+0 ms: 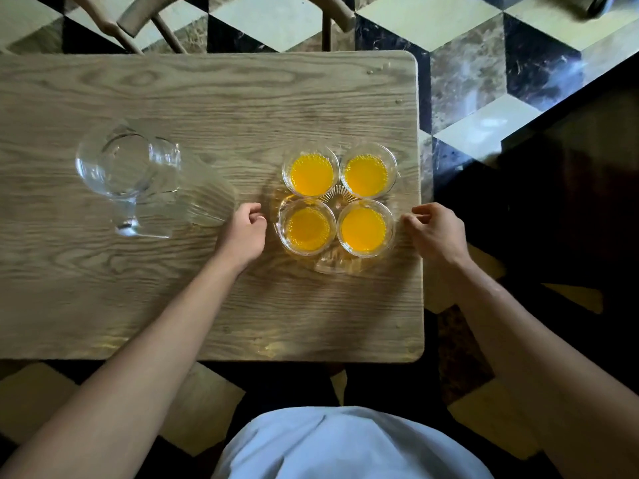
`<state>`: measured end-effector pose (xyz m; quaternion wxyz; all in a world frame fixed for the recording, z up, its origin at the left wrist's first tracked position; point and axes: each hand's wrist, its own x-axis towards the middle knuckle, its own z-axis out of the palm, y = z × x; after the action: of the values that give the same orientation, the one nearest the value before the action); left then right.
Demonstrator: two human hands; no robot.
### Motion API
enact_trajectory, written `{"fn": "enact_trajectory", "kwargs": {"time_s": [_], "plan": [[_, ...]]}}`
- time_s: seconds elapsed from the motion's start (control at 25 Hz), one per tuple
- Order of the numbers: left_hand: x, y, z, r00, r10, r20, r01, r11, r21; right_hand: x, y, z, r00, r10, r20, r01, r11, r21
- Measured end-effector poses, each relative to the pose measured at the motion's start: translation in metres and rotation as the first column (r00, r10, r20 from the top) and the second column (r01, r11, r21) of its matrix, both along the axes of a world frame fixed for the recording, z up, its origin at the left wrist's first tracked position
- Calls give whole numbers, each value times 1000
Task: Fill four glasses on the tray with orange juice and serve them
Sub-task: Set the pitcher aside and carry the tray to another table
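Several clear glasses of orange juice stand in a square on a round clear glass tray (332,266) near the right end of the wooden table (207,98): far left glass (311,174), far right glass (367,175), near left glass (307,227), near right glass (363,229). My left hand (244,229) lies just left of the tray with fingers loosely curled, holding nothing. My right hand (436,231) hovers just right of the tray, fingers loosely curled, also holding nothing. An empty clear glass pitcher (131,174) stands at the left of the table.
The table's right edge (420,202) runs close beside the tray. A wooden chair (228,19) stands behind the far edge. A dark piece of furniture (570,202) stands to the right. The floor has checkered tiles.
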<state>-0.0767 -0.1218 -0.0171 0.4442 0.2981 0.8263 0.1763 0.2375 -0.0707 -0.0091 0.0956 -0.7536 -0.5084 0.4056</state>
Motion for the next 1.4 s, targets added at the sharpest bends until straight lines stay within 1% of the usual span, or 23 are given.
{"fn": "enact_trajectory", "kwargs": {"time_s": [0.16,0.28,0.56,0.72,0.88,1.4], "plan": [[7,21,-5,1000,18,-23,-17,1000,6,-4,13,-8,1000,7,-10,-7,1000,-2],[8,31,-9,999,6,-42,-6,1000,14,-7,23,-9,999,40,18,-40,999,27],[13,46,-18,994,-19,-105,17,1000,-13,-12,32,-15,999,-20,-32,19,999,-27],[11,49,-19,982,-57,-182,49,998,-47,-14,32,-12,998,-37,-45,36,999,-34],[9,52,-17,978,-75,-195,61,995,-76,-16,34,-10,997,-51,-64,49,998,-36],[7,55,-17,979,-95,-181,80,993,-92,-19,36,-10,999,-53,5,53,997,-55]]}}
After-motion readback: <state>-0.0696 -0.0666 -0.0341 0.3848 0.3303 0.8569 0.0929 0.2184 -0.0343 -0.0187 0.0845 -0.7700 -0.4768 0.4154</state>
